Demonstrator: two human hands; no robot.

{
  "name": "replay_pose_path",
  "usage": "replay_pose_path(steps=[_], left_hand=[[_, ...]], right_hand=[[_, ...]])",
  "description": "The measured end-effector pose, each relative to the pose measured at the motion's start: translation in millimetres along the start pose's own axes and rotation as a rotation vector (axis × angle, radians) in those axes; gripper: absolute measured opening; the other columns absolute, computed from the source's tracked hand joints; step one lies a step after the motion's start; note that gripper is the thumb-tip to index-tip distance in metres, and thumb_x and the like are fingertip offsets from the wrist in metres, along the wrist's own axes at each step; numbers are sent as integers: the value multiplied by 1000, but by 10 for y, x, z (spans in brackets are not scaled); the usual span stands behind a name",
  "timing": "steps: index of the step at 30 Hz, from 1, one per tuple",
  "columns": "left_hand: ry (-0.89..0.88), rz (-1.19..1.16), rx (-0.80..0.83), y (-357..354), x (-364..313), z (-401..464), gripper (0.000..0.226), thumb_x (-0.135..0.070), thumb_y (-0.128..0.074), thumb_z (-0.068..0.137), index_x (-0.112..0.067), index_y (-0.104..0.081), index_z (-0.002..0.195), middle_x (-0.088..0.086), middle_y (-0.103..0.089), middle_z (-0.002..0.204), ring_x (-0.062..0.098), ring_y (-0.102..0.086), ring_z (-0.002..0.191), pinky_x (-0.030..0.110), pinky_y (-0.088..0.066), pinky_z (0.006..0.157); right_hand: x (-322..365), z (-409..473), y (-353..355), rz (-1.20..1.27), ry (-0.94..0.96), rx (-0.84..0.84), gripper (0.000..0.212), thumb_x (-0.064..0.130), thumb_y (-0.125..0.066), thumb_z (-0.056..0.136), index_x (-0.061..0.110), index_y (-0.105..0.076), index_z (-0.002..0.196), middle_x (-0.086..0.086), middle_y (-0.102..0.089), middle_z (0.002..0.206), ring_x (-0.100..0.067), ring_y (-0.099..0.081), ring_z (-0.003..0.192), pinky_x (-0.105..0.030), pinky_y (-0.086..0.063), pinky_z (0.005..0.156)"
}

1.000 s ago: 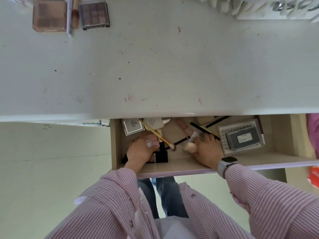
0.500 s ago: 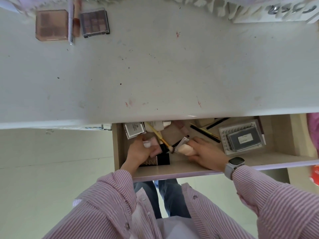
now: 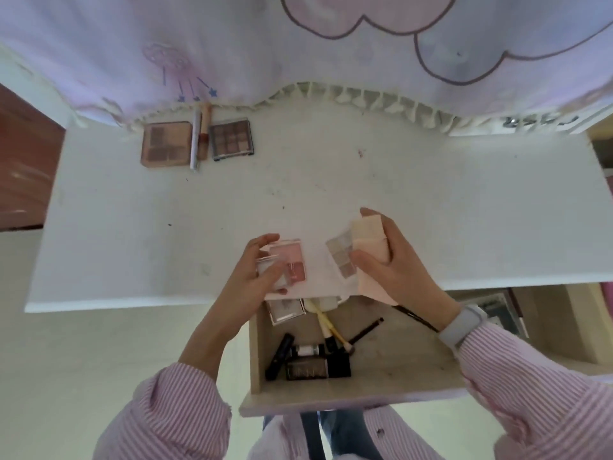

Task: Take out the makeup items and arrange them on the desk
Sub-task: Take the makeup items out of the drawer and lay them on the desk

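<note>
Both hands are up over the front edge of the desk [image 3: 431,194], each one loaded. The left hand [image 3: 255,270] grips a pink blush palette [image 3: 292,263], fingers curled over its left side, with a small pale compact [image 3: 265,265] tucked against it in the same grasp. The right hand [image 3: 394,260] clutches a peach-coloured sponge [image 3: 368,240], thumb pressed on its near face, and a grey-beige eyeshadow palette [image 3: 343,257] sits pinned just to the left of the sponge. The two hands are near each other but apart.

Below them the drawer [image 3: 365,383] stands pulled out. Inside lie a yellow-handled brush [image 3: 326,327], a dark-handled brush [image 3: 365,332], a black tube [image 3: 280,356], a dark rectangular case [image 3: 318,366] and a silvery square compact [image 3: 287,310] up near the desk edge.

Far back on the desk, on the left, a brown palette [image 3: 167,144] lies flat; just beside it a white pen-like stick [image 3: 195,144], then a dark-framed nine-pan palette [image 3: 232,142]. A pale curtain [image 3: 298,54] hangs behind. A grey watch [image 3: 462,322] sits on the right wrist, above striped pink sleeves [image 3: 179,413].
</note>
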State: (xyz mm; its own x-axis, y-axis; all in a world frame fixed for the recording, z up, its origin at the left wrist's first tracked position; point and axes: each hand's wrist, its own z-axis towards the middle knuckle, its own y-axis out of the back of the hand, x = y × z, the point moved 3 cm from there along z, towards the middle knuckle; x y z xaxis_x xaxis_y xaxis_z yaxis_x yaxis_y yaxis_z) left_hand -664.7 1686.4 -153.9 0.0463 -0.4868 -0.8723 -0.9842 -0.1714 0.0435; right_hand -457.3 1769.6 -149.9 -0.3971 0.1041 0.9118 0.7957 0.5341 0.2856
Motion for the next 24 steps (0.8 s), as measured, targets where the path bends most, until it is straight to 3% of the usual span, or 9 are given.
replay_pose_path(steps=[3, 6, 8, 12, 14, 17, 20, 24], left_hand=[[-27, 31, -139, 107, -240, 416, 33, -9, -44, 93, -35, -45, 114, -1, -51, 108, 9, -57, 91, 13, -49, 56], [-82, 189, -272, 144, -445, 872, 38, -10, -46, 91, -25, -40, 126, -4, -49, 108, 8, -55, 89, 13, -44, 59], [-91, 316, -314, 144, -560, 1170, 42, -14, -49, 89, -22, -40, 129, -2, -53, 112, 18, -54, 103, 20, -38, 75], [-177, 578, -274, 110, -733, 1643, 45, -14, -48, 90, -16, -37, 133, 9, -52, 130, 27, -49, 115, 23, -31, 81], [-218, 620, -275, 110, -814, 1801, 43, -12, -47, 91, -12, -38, 133, 13, -52, 128, 28, -50, 114, 21, -30, 76], [-261, 692, -324, 130, -938, 1922, 35, -15, -49, 90, -10, -42, 125, 16, -58, 117, 33, -55, 104, 31, -39, 78], [-344, 887, -387, 148, -995, 1947, 31, -21, -53, 89, -9, -47, 117, 17, -63, 105, 35, -52, 102, 40, -38, 84], [-373, 972, -400, 169, -961, 1957, 35, -22, -54, 90, -4, -49, 119, 19, -60, 108, 33, -44, 111, 41, -33, 89]], right_hand=[[64, 483, 10, -4, -34, -128, 63, 30, -58, 87, 38, -23, 138, 28, -51, 100, 0, -58, 88, -16, -49, 68], [127, 958, 0, -55, -69, -239, 57, 27, -58, 88, 19, -29, 137, 25, -46, 94, -7, -53, 86, -6, -40, 62], [162, 1242, -9, -63, -92, -294, 51, 25, -57, 88, 17, -34, 132, 27, -44, 90, 1, -49, 78, 1, -36, 54], [239, 1690, -20, -53, -170, -414, 43, 31, -56, 87, 17, -36, 124, 19, -47, 85, 4, -47, 70, -9, -35, 47], [287, 1864, -31, -47, -204, -468, 43, 33, -55, 87, 14, -37, 121, 5, -52, 94, -8, -52, 73, -17, -37, 52], [337, 2027, -44, -166, -256, -491, 45, 35, -56, 86, 7, -41, 118, -10, -47, 109, -29, -49, 96, -32, -39, 69], [346, 2045, -17, -301, -284, -508, 48, 38, -57, 84, 2, -46, 115, -8, -42, 107, -29, -43, 103, -38, -39, 85], [337, 2021, 27, -458, -257, -473, 33, 41, -53, 84, 9, -48, 93, -3, -45, 91, -21, -37, 88, -33, -32, 75]])
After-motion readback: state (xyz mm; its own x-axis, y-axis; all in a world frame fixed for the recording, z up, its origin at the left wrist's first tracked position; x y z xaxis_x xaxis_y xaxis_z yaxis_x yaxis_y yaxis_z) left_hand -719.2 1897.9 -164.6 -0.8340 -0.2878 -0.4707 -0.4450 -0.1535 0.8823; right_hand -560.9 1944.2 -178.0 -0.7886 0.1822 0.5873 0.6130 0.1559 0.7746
